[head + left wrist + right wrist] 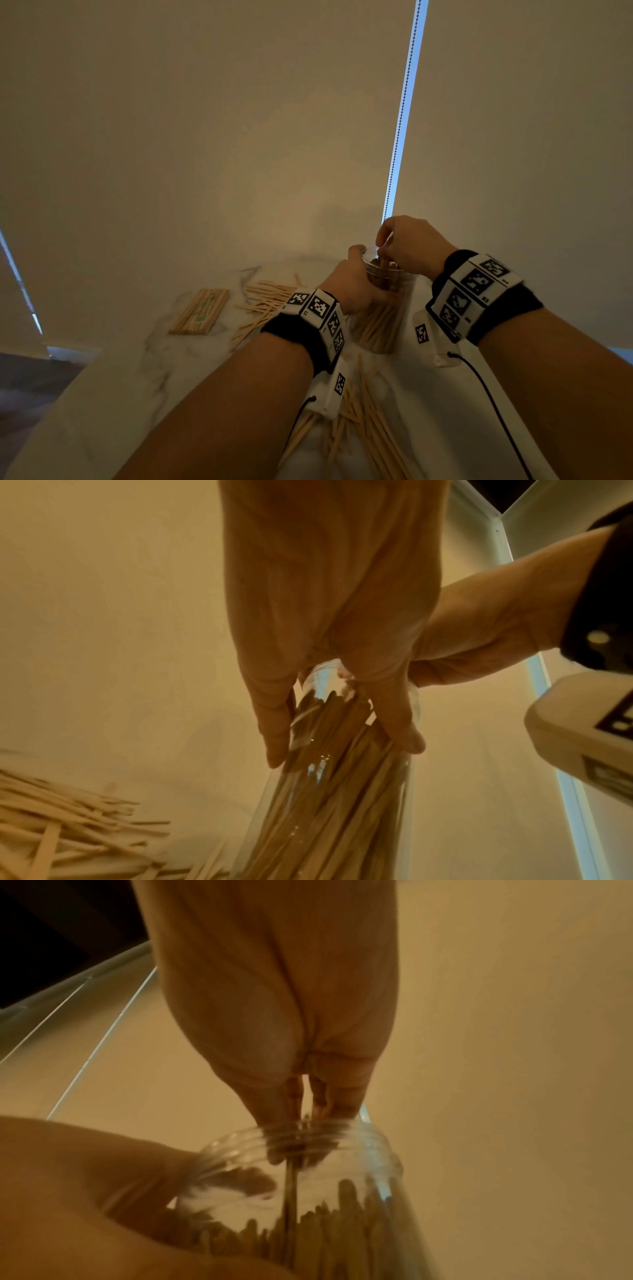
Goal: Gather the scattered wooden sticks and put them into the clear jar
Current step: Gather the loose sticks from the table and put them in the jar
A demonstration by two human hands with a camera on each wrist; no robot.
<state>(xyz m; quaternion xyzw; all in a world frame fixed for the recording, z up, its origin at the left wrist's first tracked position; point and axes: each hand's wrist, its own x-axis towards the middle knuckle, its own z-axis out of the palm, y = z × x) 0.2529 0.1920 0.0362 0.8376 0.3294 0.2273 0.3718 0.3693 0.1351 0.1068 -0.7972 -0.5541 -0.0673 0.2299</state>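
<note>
The clear jar (380, 325) stands on the white marbled table (109, 387), packed with upright wooden sticks (329, 804). My left hand (358, 277) grips the jar just under its threaded rim (329, 1134), thumb on one side and fingers on the other (339, 745). Over the mouth, my right hand (394, 248) dips its fingertips inside and pinches a single thin stick (289, 1191) that hangs straight down among the others. Loose sticks lie in a heap left of the jar (267, 298) and in a second heap near me (366, 425).
A neat flat bundle of sticks (200, 310) lies at the far left of the table. A pale blind with a bead chain (400, 130) hangs close behind the jar. The table edge drops to dark floor (30, 377) on the left.
</note>
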